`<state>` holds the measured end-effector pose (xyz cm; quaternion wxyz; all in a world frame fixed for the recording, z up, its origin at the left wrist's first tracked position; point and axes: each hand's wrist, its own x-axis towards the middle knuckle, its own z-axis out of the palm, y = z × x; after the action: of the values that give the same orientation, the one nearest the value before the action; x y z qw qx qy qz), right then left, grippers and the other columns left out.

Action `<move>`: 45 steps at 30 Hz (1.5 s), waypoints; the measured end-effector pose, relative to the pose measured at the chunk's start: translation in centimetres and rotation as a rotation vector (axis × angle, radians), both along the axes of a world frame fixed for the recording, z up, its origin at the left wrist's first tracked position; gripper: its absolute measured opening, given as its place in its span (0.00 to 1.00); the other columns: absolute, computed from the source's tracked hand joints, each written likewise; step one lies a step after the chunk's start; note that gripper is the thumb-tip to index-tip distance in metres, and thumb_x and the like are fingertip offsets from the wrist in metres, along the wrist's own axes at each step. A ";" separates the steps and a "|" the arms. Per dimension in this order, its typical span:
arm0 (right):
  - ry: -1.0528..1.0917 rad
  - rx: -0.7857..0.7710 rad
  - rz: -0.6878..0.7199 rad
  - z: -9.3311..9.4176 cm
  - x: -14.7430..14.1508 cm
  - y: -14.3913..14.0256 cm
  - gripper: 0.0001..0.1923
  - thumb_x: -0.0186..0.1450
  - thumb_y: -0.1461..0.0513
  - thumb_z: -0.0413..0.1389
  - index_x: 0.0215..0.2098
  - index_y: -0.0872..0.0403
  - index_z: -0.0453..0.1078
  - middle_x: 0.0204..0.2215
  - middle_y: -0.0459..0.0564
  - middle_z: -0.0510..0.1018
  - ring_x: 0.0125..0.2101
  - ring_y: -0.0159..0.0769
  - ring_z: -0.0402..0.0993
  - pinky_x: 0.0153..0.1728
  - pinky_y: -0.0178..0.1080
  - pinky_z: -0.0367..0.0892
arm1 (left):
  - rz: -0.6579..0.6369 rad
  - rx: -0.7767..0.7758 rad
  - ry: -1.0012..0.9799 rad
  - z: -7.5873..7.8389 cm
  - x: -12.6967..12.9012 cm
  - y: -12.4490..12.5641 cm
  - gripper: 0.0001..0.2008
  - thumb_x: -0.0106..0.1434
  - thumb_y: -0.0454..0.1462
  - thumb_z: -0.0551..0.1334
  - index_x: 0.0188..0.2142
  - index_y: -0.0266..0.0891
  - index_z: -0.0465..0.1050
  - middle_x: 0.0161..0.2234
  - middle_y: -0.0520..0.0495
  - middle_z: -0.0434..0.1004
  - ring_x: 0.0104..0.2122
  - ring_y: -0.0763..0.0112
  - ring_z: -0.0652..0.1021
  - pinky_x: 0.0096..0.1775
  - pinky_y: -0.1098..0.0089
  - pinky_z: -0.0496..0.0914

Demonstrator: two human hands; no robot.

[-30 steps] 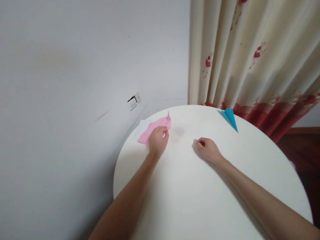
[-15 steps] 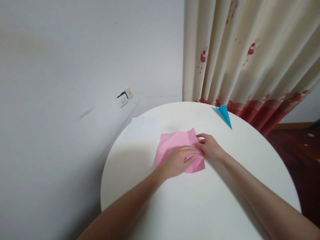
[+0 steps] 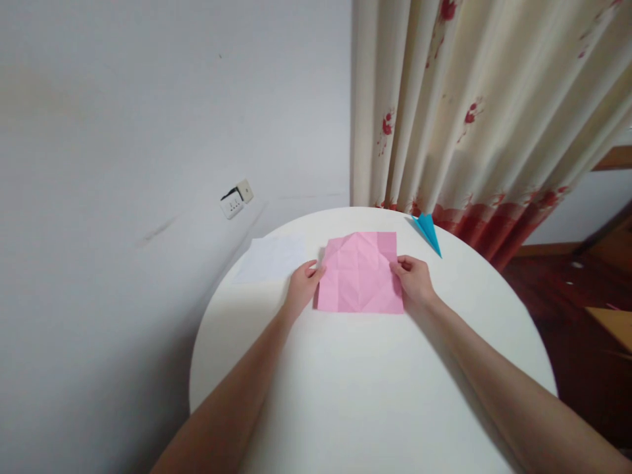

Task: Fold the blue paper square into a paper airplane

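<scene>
A square sheet of pink paper (image 3: 359,273), marked with many fold creases, is spread out nearly flat over the table. My left hand (image 3: 302,284) pinches its left edge, thumb on top. On the opposite side, my right hand (image 3: 415,280) grips the right edge between thumb and fingers. The fingers under the paper are partly hidden.
The round white table (image 3: 365,382) stands against a pale wall with a socket (image 3: 232,204). White paper (image 3: 271,257) lies at the back left. A blue folded paper plane (image 3: 428,235) lies at the back right, before a floral curtain (image 3: 459,131).
My left hand has moved from on top of the pink paper to its left edge. The sheet is now flatter and squared up; my right hand stays at the right edge.
</scene>
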<state>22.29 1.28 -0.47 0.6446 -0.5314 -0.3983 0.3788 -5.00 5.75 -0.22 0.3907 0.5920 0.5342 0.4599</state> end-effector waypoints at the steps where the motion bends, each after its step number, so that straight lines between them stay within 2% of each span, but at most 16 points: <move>1: 0.002 0.003 -0.016 0.4 -0.1 0.0 0.13 0.51 0.54 0.63 0.30 0.54 0.73 0.21 0.44 0.75 0.18 0.31 0.66 0.18 0.33 0.58 | -0.032 -0.009 -0.018 0.1 0.0 -0.2 0.24 0.56 0.51 0.70 0.43 0.34 0.79 0.31 0.44 0.82 0.34 0.59 0.81 0.36 0.67 0.73; 4: -0.020 0.015 -0.011 1.6 -0.5 -0.1 0.13 0.52 0.54 0.64 0.30 0.54 0.73 0.20 0.43 0.73 0.16 0.29 0.62 0.16 0.33 0.54 | -0.072 -0.028 -0.078 0.5 0.0 -0.8 0.25 0.53 0.56 0.69 0.33 0.34 0.80 0.27 0.46 0.81 0.31 0.60 0.80 0.30 0.69 0.70; 7: -0.035 0.038 0.039 2.2 -0.6 -0.1 0.14 0.52 0.54 0.65 0.29 0.54 0.74 0.20 0.44 0.74 0.17 0.29 0.64 0.16 0.33 0.54 | -0.058 -0.033 -0.125 0.8 0.1 -1.2 0.26 0.52 0.58 0.69 0.31 0.34 0.79 0.26 0.47 0.79 0.28 0.62 0.78 0.28 0.70 0.68; 10: 0.054 0.033 0.063 1.7 -0.4 -0.2 0.16 0.54 0.51 0.66 0.35 0.53 0.75 0.21 0.44 0.77 0.18 0.31 0.68 0.17 0.33 0.60 | -0.052 -0.040 -0.158 0.9 0.4 -1.4 0.26 0.52 0.57 0.69 0.31 0.34 0.79 0.28 0.47 0.80 0.28 0.65 0.77 0.28 0.71 0.67; 13: 0.091 -0.041 0.299 1.1 0.1 -0.5 0.20 0.56 0.51 0.67 0.42 0.54 0.76 0.28 0.49 0.83 0.25 0.38 0.78 0.26 0.38 0.71 | -0.066 -0.046 -0.183 1.0 0.8 -1.5 0.24 0.53 0.55 0.69 0.34 0.34 0.80 0.31 0.47 0.81 0.28 0.67 0.77 0.29 0.72 0.67; 15: 0.154 -0.084 0.347 1.0 0.5 -0.5 0.19 0.56 0.53 0.67 0.42 0.54 0.76 0.30 0.50 0.84 0.26 0.40 0.79 0.29 0.40 0.73 | -0.077 -0.044 -0.199 1.0 1.0 -1.5 0.22 0.54 0.52 0.69 0.35 0.34 0.80 0.31 0.47 0.82 0.28 0.68 0.77 0.29 0.73 0.67; 21: 0.272 -0.108 0.374 0.9 0.9 -0.1 0.17 0.54 0.56 0.69 0.40 0.55 0.78 0.31 0.50 0.85 0.26 0.39 0.80 0.30 0.40 0.74 | -0.044 -0.085 -0.179 0.9 1.0 -1.1 0.20 0.53 0.50 0.69 0.35 0.35 0.81 0.27 0.49 0.80 0.25 0.69 0.76 0.27 0.73 0.67; 26: 0.284 -0.093 0.402 0.7 0.9 0.0 0.16 0.56 0.56 0.69 0.39 0.54 0.79 0.32 0.50 0.85 0.27 0.38 0.80 0.31 0.40 0.73 | -0.039 -0.062 -0.224 0.7 0.8 -0.9 0.18 0.53 0.48 0.70 0.37 0.37 0.82 0.29 0.48 0.82 0.28 0.67 0.78 0.30 0.71 0.70; 30: 0.354 -0.077 0.396 1.0 1.0 0.0 0.17 0.54 0.59 0.69 0.41 0.53 0.79 0.36 0.50 0.85 0.31 0.40 0.80 0.36 0.42 0.74 | -0.048 -0.026 -0.287 0.3 0.6 -0.5 0.18 0.52 0.46 0.71 0.38 0.37 0.82 0.31 0.48 0.82 0.29 0.66 0.78 0.34 0.70 0.71; 34: 0.375 -0.063 0.358 1.2 1.5 0.1 0.11 0.52 0.63 0.67 0.36 0.53 0.80 0.33 0.49 0.84 0.30 0.38 0.78 0.35 0.39 0.72 | -0.078 -0.026 -0.374 0.1 0.5 -0.3 0.11 0.52 0.42 0.68 0.33 0.37 0.81 0.28 0.50 0.80 0.26 0.71 0.75 0.30 0.73 0.68; 38: 0.306 -0.055 0.317 1.2 2.5 0.3 0.06 0.51 0.65 0.62 0.28 0.54 0.80 0.27 0.50 0.82 0.27 0.36 0.75 0.31 0.38 0.69 | -0.053 -0.050 -0.439 0.8 0.3 -0.6 0.08 0.47 0.39 0.65 0.27 0.38 0.78 0.24 0.52 0.76 0.22 0.74 0.71 0.25 0.75 0.63; 42: 0.237 -0.025 0.350 1.6 3.2 0.6 0.08 0.55 0.60 0.60 0.26 0.56 0.80 0.30 0.55 0.82 0.31 0.39 0.75 0.33 0.40 0.70 | -0.060 -0.037 -0.381 1.6 0.4 -1.0 0.11 0.50 0.41 0.61 0.27 0.37 0.79 0.28 0.47 0.78 0.27 0.69 0.75 0.28 0.72 0.66; 45: 0.061 -0.040 0.275 1.6 3.3 0.6 0.13 0.57 0.55 0.63 0.25 0.56 0.78 0.28 0.56 0.81 0.29 0.39 0.74 0.31 0.41 0.69 | -0.070 0.016 -0.134 1.5 0.6 -1.0 0.14 0.55 0.45 0.60 0.27 0.38 0.79 0.27 0.47 0.78 0.30 0.66 0.76 0.32 0.70 0.68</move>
<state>25.58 1.89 1.13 0.5877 -0.4728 -0.4398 0.4874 -4.44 4.76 1.29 0.4366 0.5813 0.4823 0.4889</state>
